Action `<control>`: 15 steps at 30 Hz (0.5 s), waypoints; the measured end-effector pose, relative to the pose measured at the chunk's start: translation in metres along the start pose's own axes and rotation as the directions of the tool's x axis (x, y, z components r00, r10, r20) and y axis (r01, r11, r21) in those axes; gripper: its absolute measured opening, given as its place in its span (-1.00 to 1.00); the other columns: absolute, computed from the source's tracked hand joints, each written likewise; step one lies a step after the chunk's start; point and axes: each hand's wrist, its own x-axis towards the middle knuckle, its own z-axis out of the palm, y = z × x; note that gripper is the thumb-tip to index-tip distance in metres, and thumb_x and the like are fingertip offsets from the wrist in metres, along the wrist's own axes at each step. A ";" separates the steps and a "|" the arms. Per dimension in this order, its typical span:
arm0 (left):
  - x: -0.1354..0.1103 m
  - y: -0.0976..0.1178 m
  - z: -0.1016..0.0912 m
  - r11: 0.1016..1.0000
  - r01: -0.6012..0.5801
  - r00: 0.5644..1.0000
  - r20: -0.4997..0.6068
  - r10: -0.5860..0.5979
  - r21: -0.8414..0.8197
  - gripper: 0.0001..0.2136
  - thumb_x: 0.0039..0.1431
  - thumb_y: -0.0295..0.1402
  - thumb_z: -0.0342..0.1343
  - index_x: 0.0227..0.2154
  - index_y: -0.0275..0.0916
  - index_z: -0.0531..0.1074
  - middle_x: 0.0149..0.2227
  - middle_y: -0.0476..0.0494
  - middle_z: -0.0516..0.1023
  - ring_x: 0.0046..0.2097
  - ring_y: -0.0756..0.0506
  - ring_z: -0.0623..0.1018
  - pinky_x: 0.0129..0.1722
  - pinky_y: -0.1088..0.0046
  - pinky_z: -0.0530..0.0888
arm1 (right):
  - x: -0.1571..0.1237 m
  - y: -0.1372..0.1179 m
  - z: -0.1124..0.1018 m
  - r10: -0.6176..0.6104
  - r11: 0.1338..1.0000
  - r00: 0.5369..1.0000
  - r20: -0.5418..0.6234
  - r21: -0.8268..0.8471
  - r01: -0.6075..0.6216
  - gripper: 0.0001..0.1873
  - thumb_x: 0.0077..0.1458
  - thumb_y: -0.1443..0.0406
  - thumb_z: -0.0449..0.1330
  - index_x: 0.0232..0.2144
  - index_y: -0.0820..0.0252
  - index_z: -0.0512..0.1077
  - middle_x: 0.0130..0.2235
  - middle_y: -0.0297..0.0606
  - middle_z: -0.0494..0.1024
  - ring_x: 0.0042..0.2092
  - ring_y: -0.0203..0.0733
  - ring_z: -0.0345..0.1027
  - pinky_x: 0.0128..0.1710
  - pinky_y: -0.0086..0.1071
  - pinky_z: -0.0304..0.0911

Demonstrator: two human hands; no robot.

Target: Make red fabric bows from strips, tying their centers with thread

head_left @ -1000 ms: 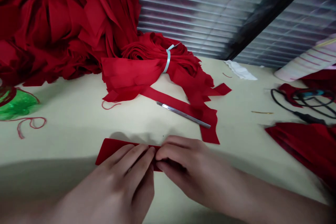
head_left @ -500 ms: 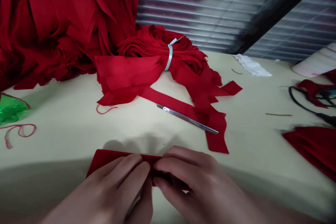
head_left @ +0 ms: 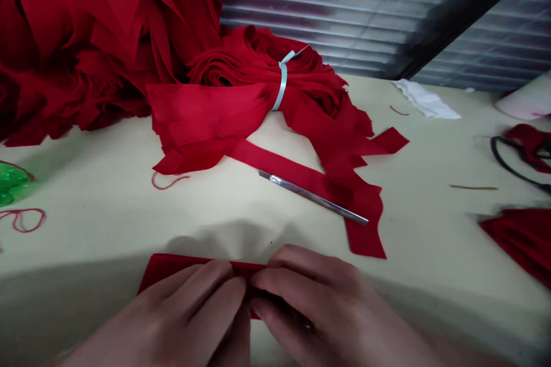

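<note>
A small folded strip of red cloth [head_left: 166, 268] lies flat near the front edge of the cream table [head_left: 107, 206]. My left hand [head_left: 189, 315] presses its fingers down on the strip's middle. My right hand [head_left: 318, 304] meets it from the right, fingertips pinched on the strip's right end, which it covers. Fingertips of both hands touch over the cloth.
A slim metal tool [head_left: 312, 197] lies on a long red strip [head_left: 301, 178] beyond my hands. A bundle of red strips tied with a pale band [head_left: 282, 80] and a big red cloth heap [head_left: 86, 40] fill the back left. Black cable [head_left: 512, 163] and more red cloth [head_left: 520, 238] lie right. Green plastic [head_left: 11, 180] sits far left.
The view has shifted, so the things on the table sit differently in frame. My hands stay on the red strip, drawn a little nearer to me and lower in frame.
</note>
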 end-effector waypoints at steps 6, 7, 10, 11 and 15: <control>0.000 -0.001 0.002 0.991 0.119 0.992 -0.036 -0.121 -0.063 -0.83 0.23 -0.47 -0.09 -0.20 -0.21 0.38 -0.33 -0.04 0.48 -0.33 -0.05 0.47 -0.32 0.46 0.47 | 0.002 -0.002 -0.001 0.021 0.999 1.000 -0.023 -0.032 -0.022 -0.84 0.16 0.37 0.06 -0.41 0.17 0.42 -0.40 -0.33 0.43 -0.40 -0.32 0.35 -0.37 -0.49 0.32; 0.000 -0.002 0.003 0.985 0.141 0.990 0.005 -0.141 -0.098 -0.82 0.25 -0.43 -0.11 -0.20 -0.20 0.38 -0.34 -0.05 0.47 -0.34 -0.04 0.47 -0.34 0.47 0.47 | 0.002 -0.003 -0.001 0.026 0.999 0.999 -0.024 -0.019 -0.027 -0.84 0.17 0.37 0.06 -0.42 0.17 0.41 -0.40 -0.33 0.42 -0.41 -0.33 0.34 -0.39 -0.50 0.31; 0.000 -0.003 0.005 0.965 0.173 0.980 0.127 -0.150 -0.198 -0.80 0.27 -0.31 -0.12 -0.23 -0.15 0.41 -0.34 -0.04 0.45 -0.37 -0.03 0.45 -0.40 0.50 0.46 | 0.002 -0.004 -0.001 0.039 0.999 0.999 -0.015 0.018 -0.039 -0.81 0.18 0.37 0.03 -0.43 0.16 0.40 -0.40 -0.34 0.42 -0.42 -0.33 0.33 -0.43 -0.51 0.30; -0.002 -0.003 0.007 0.958 0.189 0.976 0.148 -0.159 -0.214 -0.79 0.27 -0.29 -0.12 -0.23 -0.15 0.41 -0.33 -0.05 0.45 -0.35 -0.04 0.45 -0.39 0.49 0.47 | 0.002 -0.004 -0.001 0.046 0.999 0.999 -0.013 0.022 -0.046 -0.81 0.19 0.37 0.03 -0.42 0.16 0.41 -0.40 -0.34 0.42 -0.42 -0.33 0.34 -0.43 -0.51 0.30; -0.009 0.000 0.015 0.937 0.265 0.959 0.163 -0.232 -0.226 -0.76 0.27 -0.24 -0.13 -0.27 -0.17 0.42 -0.32 -0.09 0.44 -0.32 -0.06 0.45 -0.36 0.45 0.47 | 0.002 -0.003 -0.002 0.062 0.998 0.998 -0.024 0.025 -0.061 -0.82 0.17 0.40 0.05 -0.40 0.16 0.43 -0.38 -0.34 0.44 -0.38 -0.33 0.37 -0.38 -0.52 0.33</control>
